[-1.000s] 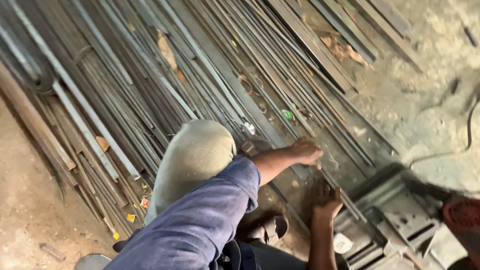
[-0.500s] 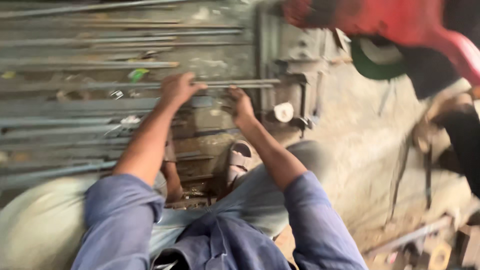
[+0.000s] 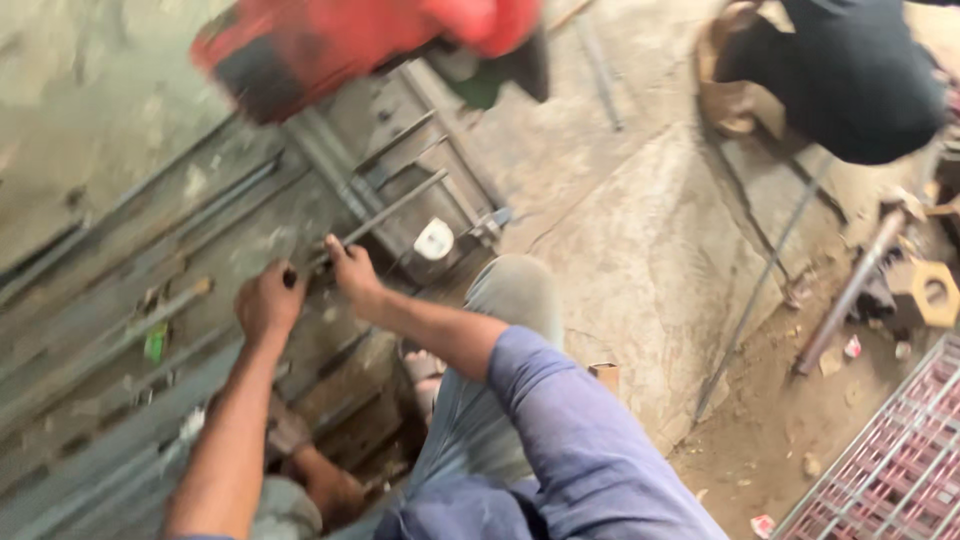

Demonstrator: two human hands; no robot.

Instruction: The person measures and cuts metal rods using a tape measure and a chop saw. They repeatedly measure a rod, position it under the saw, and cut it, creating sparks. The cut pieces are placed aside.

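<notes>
Left hand: the left hand (image 3: 268, 300) is clamped around a thin grey steel rod (image 3: 390, 212).
Right hand: the right hand (image 3: 352, 272) grips the same rod just beside it.
Rod: slants up over the grey metal frame (image 3: 400, 150), beneath a blurred red machine (image 3: 350, 45).

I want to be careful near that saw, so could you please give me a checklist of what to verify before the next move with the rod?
1. Left hand closed on the metal rod: ok.
2. Right hand on the rod: ok.
3. Rod's far end lying in the saw's metal base: ok.
4. Both hands apart from the red saw overhead: ok.
5. Saw blade stopped: cannot tell, blurred.
6. Other person apart from the rod: ok.
</notes>
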